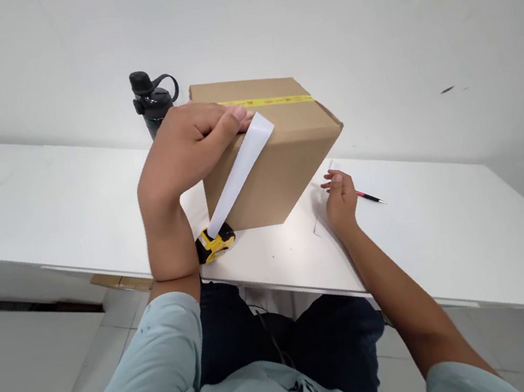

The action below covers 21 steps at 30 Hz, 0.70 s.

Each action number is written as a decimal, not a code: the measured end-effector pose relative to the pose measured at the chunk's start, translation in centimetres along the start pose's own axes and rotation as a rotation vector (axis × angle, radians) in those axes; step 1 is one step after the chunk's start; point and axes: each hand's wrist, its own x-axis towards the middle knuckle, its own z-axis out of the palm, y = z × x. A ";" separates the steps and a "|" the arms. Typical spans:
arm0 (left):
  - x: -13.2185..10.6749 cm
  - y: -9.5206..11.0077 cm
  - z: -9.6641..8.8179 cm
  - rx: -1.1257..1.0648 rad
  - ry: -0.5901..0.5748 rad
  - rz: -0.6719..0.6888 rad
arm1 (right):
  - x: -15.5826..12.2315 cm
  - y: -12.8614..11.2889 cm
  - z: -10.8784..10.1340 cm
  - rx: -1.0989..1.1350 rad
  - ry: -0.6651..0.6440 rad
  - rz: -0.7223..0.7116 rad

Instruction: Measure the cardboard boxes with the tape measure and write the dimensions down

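Note:
My left hand [199,141] bends over the near top edge of a cardboard box [260,183]. Its thumb and fingers press the tape measure's blade [244,168] there. The blade's yellow marked stretch lies across the box top, and its white underside slants down to the yellow and black tape measure case [216,242] at the table's front edge. On the right, my right hand [340,199] rests on the table with fingers curled. A red and black pen [368,197] sticks out from behind it, silver tip pointing right. The grip on the pen is partly hidden.
Behind the left hand stands a black bottle [154,103] with a loop on its lid. A sheet of paper [320,221] lies partly under my right forearm. The white table [449,224] runs along a pale wall [363,22].

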 end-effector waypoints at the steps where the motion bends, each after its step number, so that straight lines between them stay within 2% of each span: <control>1: 0.0 0.1 -0.1 -0.006 -0.006 0.013 | -0.2 0.0 0.0 -0.010 -0.012 -0.005; 3: -0.1 0.4 -0.2 0.003 -0.031 0.002 | -0.5 0.1 0.1 -0.032 -0.017 -0.022; 7: -0.1 1.2 -0.5 0.045 -0.072 -0.117 | -0.6 0.1 -0.1 -0.071 0.005 -0.042; 12: 0.0 1.6 -0.4 0.020 -0.069 -0.175 | -0.7 0.1 -0.3 -0.099 0.003 -0.049; 17: 0.1 1.2 -0.6 0.042 -0.084 -0.110 | -1.5 -0.4 -0.2 -0.158 -0.027 -0.114; 21: 0.1 0.9 -0.8 0.038 -0.077 -0.017 | 0.1 -0.7 -1.4 -0.303 -0.072 -0.188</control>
